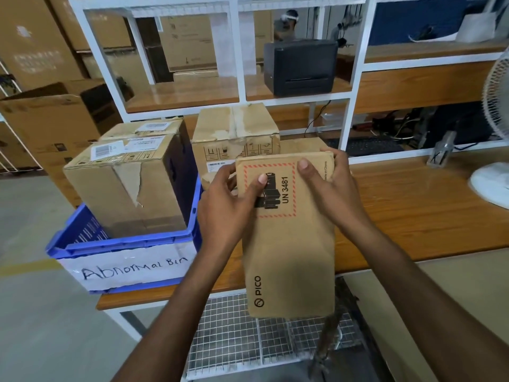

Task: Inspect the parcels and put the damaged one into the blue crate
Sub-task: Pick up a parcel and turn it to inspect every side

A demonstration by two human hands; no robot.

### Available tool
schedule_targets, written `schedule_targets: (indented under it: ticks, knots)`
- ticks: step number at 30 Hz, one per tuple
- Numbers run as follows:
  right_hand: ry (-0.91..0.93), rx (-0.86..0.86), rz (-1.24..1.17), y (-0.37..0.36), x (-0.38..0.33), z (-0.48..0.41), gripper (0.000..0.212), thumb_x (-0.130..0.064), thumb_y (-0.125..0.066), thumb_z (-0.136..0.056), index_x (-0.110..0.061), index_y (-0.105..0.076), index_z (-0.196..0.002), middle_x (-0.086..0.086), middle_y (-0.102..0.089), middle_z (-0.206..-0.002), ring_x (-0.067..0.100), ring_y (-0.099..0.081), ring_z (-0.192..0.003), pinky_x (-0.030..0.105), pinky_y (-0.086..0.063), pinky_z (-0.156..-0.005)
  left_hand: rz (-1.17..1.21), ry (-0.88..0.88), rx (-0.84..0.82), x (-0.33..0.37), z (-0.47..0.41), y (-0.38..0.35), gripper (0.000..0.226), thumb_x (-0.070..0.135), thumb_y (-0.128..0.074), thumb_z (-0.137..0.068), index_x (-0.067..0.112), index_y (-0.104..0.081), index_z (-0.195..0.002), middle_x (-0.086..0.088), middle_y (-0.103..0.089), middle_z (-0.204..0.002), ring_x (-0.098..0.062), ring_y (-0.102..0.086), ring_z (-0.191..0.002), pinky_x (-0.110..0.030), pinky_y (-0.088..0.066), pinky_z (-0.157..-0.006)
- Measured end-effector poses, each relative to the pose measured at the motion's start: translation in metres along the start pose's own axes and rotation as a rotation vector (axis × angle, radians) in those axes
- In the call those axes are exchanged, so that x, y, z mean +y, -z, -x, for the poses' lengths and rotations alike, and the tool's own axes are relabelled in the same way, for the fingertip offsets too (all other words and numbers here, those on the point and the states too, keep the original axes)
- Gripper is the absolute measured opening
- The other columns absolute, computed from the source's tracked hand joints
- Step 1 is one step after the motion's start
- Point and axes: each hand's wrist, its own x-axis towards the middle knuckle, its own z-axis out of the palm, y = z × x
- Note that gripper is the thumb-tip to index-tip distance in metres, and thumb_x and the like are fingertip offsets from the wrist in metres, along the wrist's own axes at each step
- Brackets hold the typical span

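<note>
A flat brown PICO parcel [292,260] with a red-bordered UN 3481 label is held upright over the front edge of the wooden table. My left hand [228,199] grips its upper left edge, thumb on the label. My right hand [330,188] grips the upper right corner. At the left stands the blue crate [82,244], labelled "Abnormal Bin", with a large carton with torn tape [124,186] sitting in it.
Behind the held parcel sits another carton with peeled tape [234,130] on the wooden table [413,210]. A white shelf frame [242,51] carries a black printer [300,67]. A white fan [493,183] stands at the right. A wire mesh shelf [248,334] lies below.
</note>
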Motion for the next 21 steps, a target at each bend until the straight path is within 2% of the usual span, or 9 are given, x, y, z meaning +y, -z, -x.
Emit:
schedule_targets:
  ticks: [3,6,7,10,12,14,16,18,21]
  knots:
    - [0.019,0.048,0.059,-0.001,-0.002,-0.01,0.062,-0.066,-0.063,-0.092,-0.027,-0.043,-0.136,-0.014,-0.074,-0.099,-0.001,-0.072,-0.09,0.038,-0.062,-0.083,-0.011,0.002,0.019,0.006,-0.005,-0.007,0.055,0.063,-0.072,-0.088,0.028,-0.065,-0.13,0.012,-0.075,-0.121,0.0,-0.066,-0.117,-0.009,-0.042,-0.074]
    - [0.003,-0.018,0.035,0.0,0.001,-0.009,0.074,-0.065,-0.066,-0.091,-0.028,-0.029,-0.144,-0.014,-0.07,-0.111,0.002,-0.07,-0.099,0.036,-0.061,-0.086,-0.005,0.007,0.028,0.004,-0.005,-0.012,0.061,0.067,-0.071,-0.087,0.03,-0.059,-0.135,0.015,-0.073,-0.123,0.003,-0.063,-0.115,-0.01,-0.043,-0.076]
    - [-0.008,-0.052,0.025,0.001,0.005,-0.005,0.08,-0.066,-0.069,-0.088,-0.031,-0.023,-0.144,-0.013,-0.067,-0.121,0.005,-0.069,-0.105,0.036,-0.06,-0.089,0.027,0.021,-0.022,-0.001,-0.002,-0.011,0.064,0.065,-0.073,-0.086,0.031,-0.054,-0.137,0.018,-0.071,-0.123,0.004,-0.062,-0.114,-0.014,-0.047,-0.081]
    - [-0.058,-0.126,0.053,0.008,0.021,0.013,0.087,-0.072,-0.077,-0.075,-0.048,-0.017,-0.134,-0.008,-0.051,-0.144,0.013,-0.06,-0.122,0.043,-0.055,-0.1,0.129,0.088,-0.323,-0.022,0.015,-0.009,0.079,0.057,-0.077,-0.087,0.034,-0.033,-0.148,0.023,-0.063,-0.13,0.006,-0.062,-0.115,-0.026,-0.053,-0.094]
    - [-0.101,-0.176,0.035,0.01,0.031,0.025,0.086,-0.064,-0.08,-0.078,-0.043,-0.02,-0.135,-0.012,-0.054,-0.14,0.012,-0.06,-0.122,0.046,-0.054,-0.103,0.15,0.134,-0.395,-0.03,0.029,-0.012,0.079,0.06,-0.071,-0.087,0.031,-0.03,-0.149,0.023,-0.062,-0.13,0.016,-0.06,-0.109,-0.023,-0.052,-0.094]
    - [-0.106,-0.197,0.021,0.009,0.037,0.036,0.083,-0.061,-0.079,-0.079,-0.04,-0.025,-0.139,-0.022,-0.059,-0.127,0.008,-0.062,-0.116,0.042,-0.054,-0.1,0.19,0.159,-0.351,-0.032,0.041,-0.017,0.076,0.062,-0.067,-0.086,0.027,-0.032,-0.144,0.026,-0.06,-0.124,0.026,-0.057,-0.099,-0.011,-0.051,-0.085]
    - [-0.087,-0.185,-0.006,0.011,0.039,0.042,0.079,-0.061,-0.078,-0.082,-0.041,-0.03,-0.14,-0.028,-0.06,-0.121,0.001,-0.063,-0.111,0.035,-0.054,-0.095,0.205,0.162,-0.326,-0.028,0.045,-0.02,0.073,0.062,-0.068,-0.085,0.028,-0.034,-0.14,0.026,-0.06,-0.122,0.026,-0.057,-0.097,-0.003,-0.048,-0.075]
    - [-0.094,-0.202,-0.05,0.018,0.037,0.044,0.073,-0.057,-0.075,-0.086,-0.036,-0.037,-0.145,-0.027,-0.063,-0.12,-0.002,-0.065,-0.106,0.031,-0.053,-0.092,0.215,0.165,-0.339,-0.027,0.041,-0.017,0.069,0.061,-0.073,-0.087,0.034,-0.037,-0.139,0.024,-0.063,-0.124,0.016,-0.061,-0.105,-0.013,-0.051,-0.085]
    - [-0.082,-0.24,-0.06,0.023,0.036,0.043,0.07,-0.053,-0.07,-0.087,-0.033,-0.044,-0.148,-0.02,-0.065,-0.127,-0.002,-0.065,-0.111,0.036,-0.055,-0.096,0.185,0.164,-0.321,-0.032,0.034,-0.008,0.064,0.069,-0.07,-0.084,0.045,-0.042,-0.136,0.028,-0.067,-0.122,0.001,-0.065,-0.114,-0.043,-0.055,-0.102]
